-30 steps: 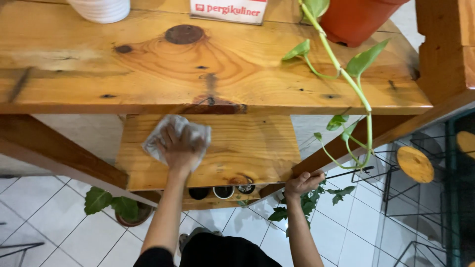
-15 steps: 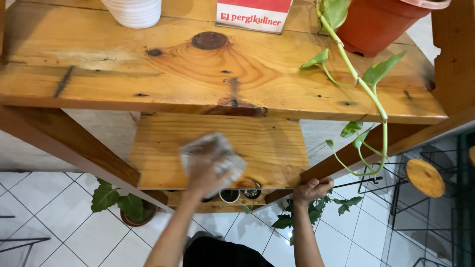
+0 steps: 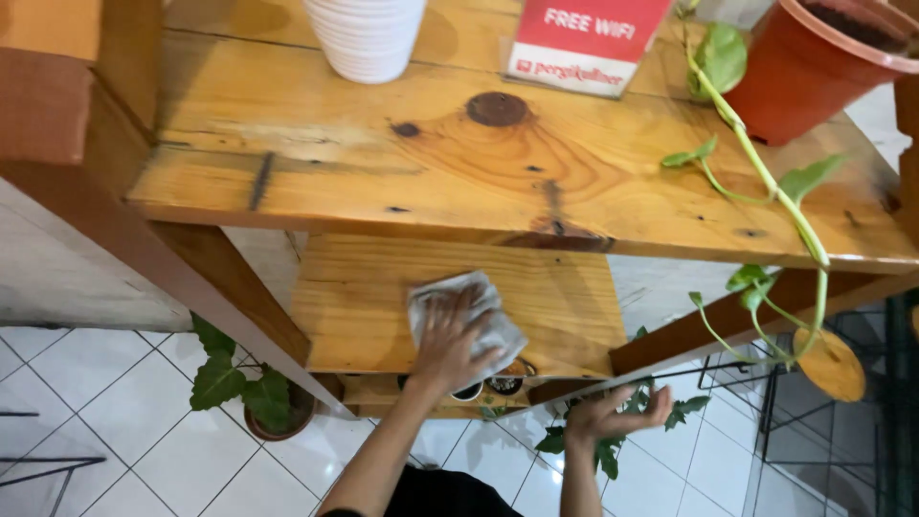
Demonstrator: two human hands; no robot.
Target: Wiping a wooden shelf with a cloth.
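Looking down, you have the broad top shelf (image 3: 459,182) of a wooden rack filling most of the view; its planks are knotted and varnished, and it carries a ribbed white pot (image 3: 366,36) at the far edge, a red sign (image 3: 586,40) beside that, and an orange plant pot (image 3: 814,62) at the far right corner; a green vine (image 3: 766,182) trails from that pot over the front edge and hangs down the right side. Below sits the narrower lower shelf (image 3: 364,306), pale wood, and this is where your work is; your left hand (image 3: 452,335) lies flat on a grey cloth (image 3: 469,311) near the shelf's front edge, right of its middle, fingers spread and pressing the cloth down rather than gripping it. I would judge the wiping under way, not finished; the wood shows no clear wet or dry trace, so you cannot tell from this view how much of the shelf has been covered; the left half and far edge lie well apart from the cloth. Your right hand (image 3: 613,416) hangs off the front right corner, below shelf level, fingers loosely curled and apart, holding nothing. Beneath you is white tiled floor (image 3: 105,402); a small leafy floor plant (image 3: 244,393) stands in a pot by the slanted leg at the left; small dark pots (image 3: 488,386) peek out under the lower shelf's front edge.
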